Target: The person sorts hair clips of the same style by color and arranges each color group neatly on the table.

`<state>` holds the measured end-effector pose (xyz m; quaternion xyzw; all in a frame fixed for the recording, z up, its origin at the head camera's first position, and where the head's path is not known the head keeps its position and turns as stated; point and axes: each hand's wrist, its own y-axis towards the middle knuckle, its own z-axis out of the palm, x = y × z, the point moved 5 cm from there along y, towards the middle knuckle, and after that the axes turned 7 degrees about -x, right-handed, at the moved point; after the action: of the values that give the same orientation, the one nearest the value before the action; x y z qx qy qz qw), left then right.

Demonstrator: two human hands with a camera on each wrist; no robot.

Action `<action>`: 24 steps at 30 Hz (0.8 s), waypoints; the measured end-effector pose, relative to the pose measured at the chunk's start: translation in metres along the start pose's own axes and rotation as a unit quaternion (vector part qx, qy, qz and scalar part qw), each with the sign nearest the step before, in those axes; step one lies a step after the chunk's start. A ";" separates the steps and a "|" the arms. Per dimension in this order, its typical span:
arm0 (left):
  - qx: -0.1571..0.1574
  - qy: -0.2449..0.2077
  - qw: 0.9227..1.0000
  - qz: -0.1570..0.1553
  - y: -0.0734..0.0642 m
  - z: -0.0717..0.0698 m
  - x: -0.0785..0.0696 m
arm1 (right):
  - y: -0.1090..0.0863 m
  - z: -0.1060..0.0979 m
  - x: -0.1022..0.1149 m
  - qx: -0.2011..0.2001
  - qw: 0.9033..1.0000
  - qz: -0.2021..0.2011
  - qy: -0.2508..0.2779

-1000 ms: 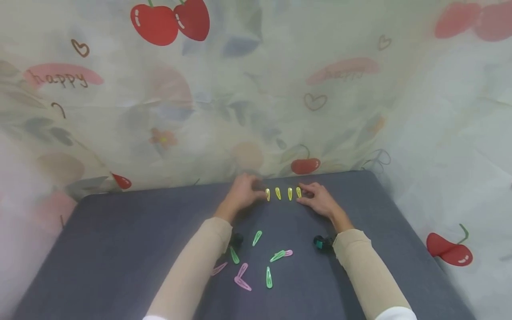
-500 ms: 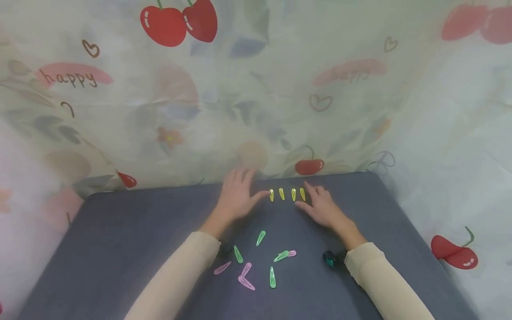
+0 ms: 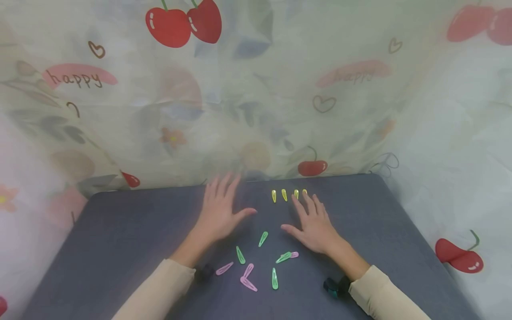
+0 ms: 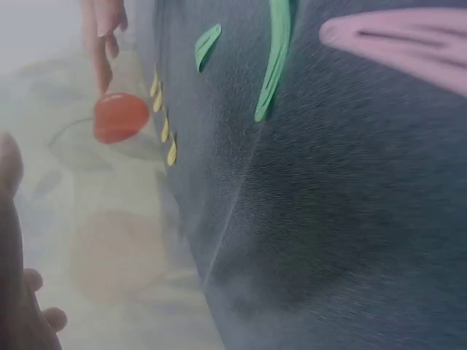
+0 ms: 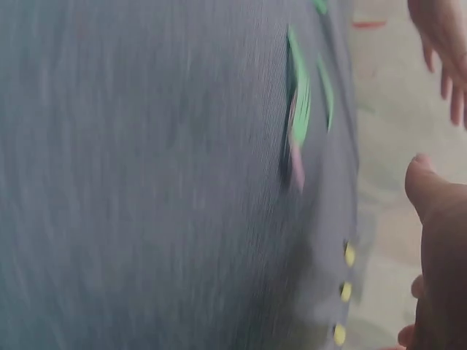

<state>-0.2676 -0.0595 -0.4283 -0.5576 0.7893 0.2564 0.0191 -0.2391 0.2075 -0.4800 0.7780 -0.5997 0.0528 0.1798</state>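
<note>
Several yellow snap hair clips point(image 3: 284, 195) lie in a short row near the table's back edge. My right hand point(image 3: 318, 229) hovers just in front of the row's right end, fingers spread, partly covering the last clips. Left of the row, my left hand point(image 3: 220, 213) is spread with its thumb pointing right; it holds nothing. Between and in front of the hands lie loose green hair clips point(image 3: 274, 278) and pink hair clips point(image 3: 224, 268). One green clip point(image 3: 283, 257) overlaps a pink clip point(image 3: 295, 254). In the right wrist view the right thumb and fingers point(image 5: 445, 240) hold nothing.
A dark grey cloth covers the table point(image 3: 132, 249). Behind it and at the sides hangs a pale curtain point(image 3: 256, 89) printed with cherries. Dark wrist cameras point(image 3: 336, 286) sit under the sleeves.
Both hands have drawn back from the yellow clips toward the person, the left one also moving left. Their fingers have spread. The yellow clips stay in their row.
</note>
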 end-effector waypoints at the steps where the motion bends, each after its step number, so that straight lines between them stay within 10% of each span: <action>1: -0.004 -0.001 1.000 0.000 -0.004 -0.001 0.002 | -0.002 0.000 0.005 0.000 1.000 -0.006 0.003; 24: 0.091 -0.116 0.981 -0.123 -0.081 0.019 0.016 | -0.021 0.029 0.070 0.028 0.987 -0.012 0.157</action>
<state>-0.2060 -0.0850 -0.4810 -0.6129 0.7273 0.2416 0.1924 -0.2036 0.1386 -0.4904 0.7717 -0.5534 0.1884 0.2505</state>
